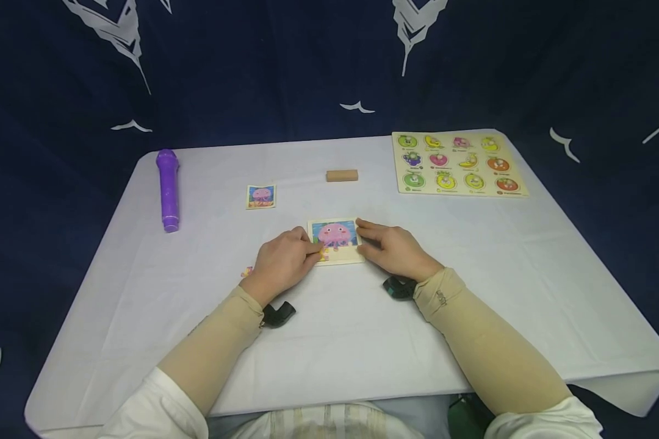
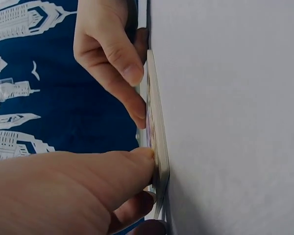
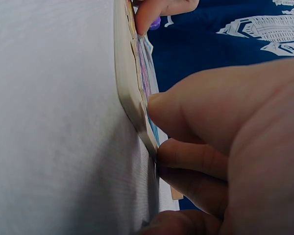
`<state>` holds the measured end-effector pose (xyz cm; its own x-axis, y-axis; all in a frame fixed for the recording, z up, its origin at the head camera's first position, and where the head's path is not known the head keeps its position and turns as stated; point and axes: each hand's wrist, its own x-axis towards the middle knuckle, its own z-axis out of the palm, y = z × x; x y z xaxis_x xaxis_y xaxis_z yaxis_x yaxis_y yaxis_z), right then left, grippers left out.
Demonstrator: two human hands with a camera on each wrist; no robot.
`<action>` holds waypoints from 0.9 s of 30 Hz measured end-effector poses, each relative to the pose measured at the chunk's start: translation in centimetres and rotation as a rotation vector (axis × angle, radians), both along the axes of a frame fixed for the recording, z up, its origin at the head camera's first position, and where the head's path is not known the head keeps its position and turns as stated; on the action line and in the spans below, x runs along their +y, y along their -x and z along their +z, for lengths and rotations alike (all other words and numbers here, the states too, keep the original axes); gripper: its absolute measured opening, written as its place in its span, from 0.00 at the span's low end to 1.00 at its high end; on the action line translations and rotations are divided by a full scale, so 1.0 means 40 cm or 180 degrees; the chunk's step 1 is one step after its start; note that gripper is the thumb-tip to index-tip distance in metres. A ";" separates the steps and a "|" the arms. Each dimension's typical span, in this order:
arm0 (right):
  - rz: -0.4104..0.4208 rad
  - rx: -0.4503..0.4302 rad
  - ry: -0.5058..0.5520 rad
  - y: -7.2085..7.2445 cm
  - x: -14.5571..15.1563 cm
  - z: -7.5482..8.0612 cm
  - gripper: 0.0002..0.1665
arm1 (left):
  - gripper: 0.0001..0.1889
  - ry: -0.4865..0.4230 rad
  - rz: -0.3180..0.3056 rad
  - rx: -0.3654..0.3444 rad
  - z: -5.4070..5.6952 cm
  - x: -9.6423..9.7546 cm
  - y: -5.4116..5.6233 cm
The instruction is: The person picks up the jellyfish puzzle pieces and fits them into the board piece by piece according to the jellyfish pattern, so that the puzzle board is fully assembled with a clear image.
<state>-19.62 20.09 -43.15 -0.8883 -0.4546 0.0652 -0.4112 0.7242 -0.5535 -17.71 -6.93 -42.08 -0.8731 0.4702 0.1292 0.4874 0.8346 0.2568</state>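
Observation:
A small jigsaw puzzle board (image 1: 342, 254) lies flat on the table, showing a pink octopus on blue and bare wood along its lower part. My left hand (image 1: 285, 259) is at its lower left corner, thumb and finger on a yellowish puzzle piece (image 1: 324, 255) that they mostly cover. My right hand (image 1: 398, 249) holds the board's right edge between thumb and fingers. In the right wrist view, the thumb (image 3: 174, 107) rests at the edge. A small colourful piece (image 1: 246, 272) shows beside my left wrist, partly hidden.
A small octopus picture card (image 1: 260, 197) lies behind the board, with a brown wooden cylinder (image 1: 342, 175) to its right. A purple microphone-shaped object (image 1: 168, 192) lies far left. The fruit picture board (image 1: 461, 163) is at the back right of the white-covered table (image 1: 472, 244).

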 end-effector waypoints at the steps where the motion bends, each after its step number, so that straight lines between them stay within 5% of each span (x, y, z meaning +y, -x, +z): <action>1: 0.0002 0.0004 -0.0004 0.001 0.000 0.000 0.30 | 0.13 -0.0032 0.0012 -0.0023 0.001 -0.001 0.000; 9: 0.0004 0.0008 -0.0001 0.001 0.002 -0.002 0.30 | 0.16 -0.0328 0.0165 -0.0315 -0.011 -0.005 0.005; 19: 0.0039 0.0056 0.0044 0.002 0.003 -0.006 0.30 | 0.12 -0.0058 -0.0020 0.0051 -0.001 -0.013 -0.002; 27: 0.0008 -0.0019 0.0078 0.000 0.005 -0.004 0.29 | 0.12 -0.0219 0.0295 -0.0026 0.048 -0.122 -0.004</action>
<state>-19.63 20.29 -43.32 -0.8875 -0.4552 0.0709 -0.4097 0.7093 -0.5736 -17.54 -11.80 -40.15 -0.9136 0.3776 0.1510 0.4065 0.8562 0.3187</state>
